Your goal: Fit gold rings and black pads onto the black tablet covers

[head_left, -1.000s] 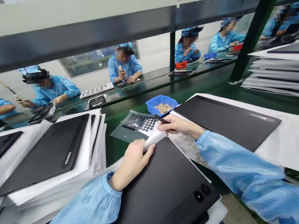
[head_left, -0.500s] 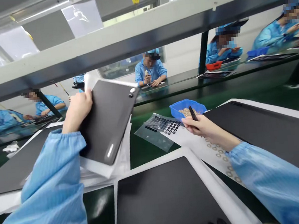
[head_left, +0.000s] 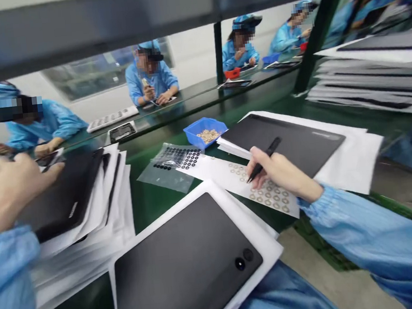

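In my right hand (head_left: 281,174) is a black pen-shaped tool (head_left: 273,146), its tip pointing down at a white sheet of ring-shaped stickers (head_left: 268,198). My left hand (head_left: 9,190) lies over a dark tablet (head_left: 56,205) on top of the left stack, fingers spread and thumb apart. Before me another dark grey tablet (head_left: 180,268) rests back up on white foam, two round camera rings at its right corner. Behind it are a clear bag (head_left: 166,177) and a group of black rings (head_left: 192,158).
A blue tray (head_left: 194,135) holds small tan pieces. Right of it a dark tablet (head_left: 299,140) lies on white sheets. A tall stack of tablets and sheets (head_left: 370,83) stands at far right. Co-workers in blue sit across the green bench (head_left: 154,218), beneath a metal beam (head_left: 106,23).
My left hand has lowered the raised tablet onto the left stack and its fingers have opened. My right hand has brought the tool down to the sticker sheet. The view has turned right.
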Demonstrator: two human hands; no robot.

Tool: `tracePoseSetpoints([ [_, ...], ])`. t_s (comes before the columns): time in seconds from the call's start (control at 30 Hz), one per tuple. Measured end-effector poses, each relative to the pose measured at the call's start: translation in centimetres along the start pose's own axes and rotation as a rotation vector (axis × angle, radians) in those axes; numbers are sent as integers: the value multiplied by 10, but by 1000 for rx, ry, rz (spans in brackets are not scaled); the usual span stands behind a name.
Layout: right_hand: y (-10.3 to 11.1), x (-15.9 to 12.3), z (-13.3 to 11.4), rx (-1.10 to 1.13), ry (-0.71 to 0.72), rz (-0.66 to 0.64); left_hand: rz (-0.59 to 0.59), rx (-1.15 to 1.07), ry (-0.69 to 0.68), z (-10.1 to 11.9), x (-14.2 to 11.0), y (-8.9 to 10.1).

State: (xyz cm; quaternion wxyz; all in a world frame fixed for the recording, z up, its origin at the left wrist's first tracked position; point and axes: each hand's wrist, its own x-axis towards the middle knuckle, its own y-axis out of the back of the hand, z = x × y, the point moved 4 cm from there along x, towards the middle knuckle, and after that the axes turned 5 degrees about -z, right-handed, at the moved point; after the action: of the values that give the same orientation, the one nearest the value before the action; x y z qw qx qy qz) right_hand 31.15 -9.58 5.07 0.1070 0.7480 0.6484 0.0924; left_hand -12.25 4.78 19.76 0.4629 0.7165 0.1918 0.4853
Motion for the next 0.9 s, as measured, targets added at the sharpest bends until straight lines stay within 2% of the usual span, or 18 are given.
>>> tracePoseSetpoints([
  [0.03,-1,2,6,-36,14,-15,62,97,37,24,3,-2],
  [0.13,-6,11,17,-177,162,36,-87,-59,-310,139,3,-32],
  [0.2,-10,16,24,-232,227,110,-210,-148,-508,216,-5,-62],
  [0.23,-11,17,28,-243,243,145,-265,-193,-601,247,-10,-79],
  [0.27,-12,18,31,-253,259,173,-309,-230,-676,273,-15,-95],
  [0.33,-12,16,36,-271,279,219,-370,-291,-765,302,-23,-123],
  [0.4,-11,13,39,-288,283,253,-415,-339,-800,311,-27,-142],
  [0.5,-10,11,40,-303,268,281,-465,-395,-796,307,-29,-153],
  [0.7,-8,13,40,-281,211,288,-535,-446,-756,302,-29,-152],
  [0.9,-7,17,44,-235,184,285,-542,-438,-760,305,-29,-154],
])
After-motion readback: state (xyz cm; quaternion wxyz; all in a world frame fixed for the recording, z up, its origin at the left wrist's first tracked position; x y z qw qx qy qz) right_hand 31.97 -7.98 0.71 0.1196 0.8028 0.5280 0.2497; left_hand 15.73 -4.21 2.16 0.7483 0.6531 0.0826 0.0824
